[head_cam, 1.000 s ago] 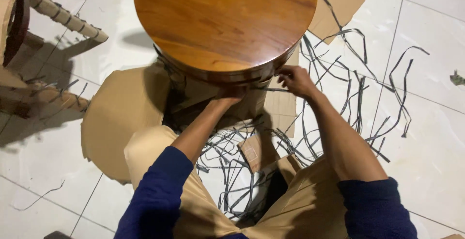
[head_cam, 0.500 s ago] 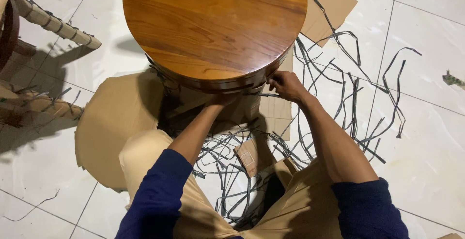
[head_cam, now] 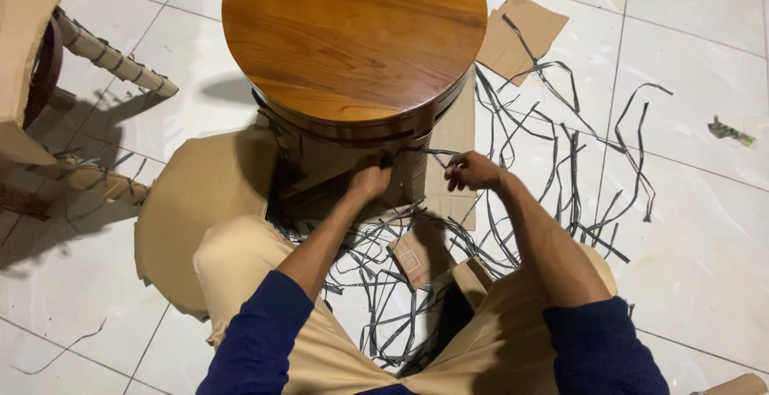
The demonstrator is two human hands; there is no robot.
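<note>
Head view: strap removal under way at a wrapped round stool

Head view shows a person seated on the tiled floor, knees either side of a round wooden stool whose lower part is wrapped in brown cardboard. The left hand is curled shut against the wrapping just under the seat rim; what it grips is hidden by the fingers. The right hand, just beside it to the right, pinches a black plastic strap that runs taut from the stool's underside to the fingers.

Judgement: the step in hand is stripping the strapping from the packaged stool; the top is already bare. The next move calls for the left hand to brace the wrapping while the right draws the strap clear, taking care not to snag the loose straps lying on the floor to the right and between the knees.

Against the earlier frames: the right hand sat higher and nearer the seat rim half a second ago; it now stands lower and further from it, with the strap stretched out. The left hand has shifted little. The cardboard offcut at far right lies unchanged.
</note>
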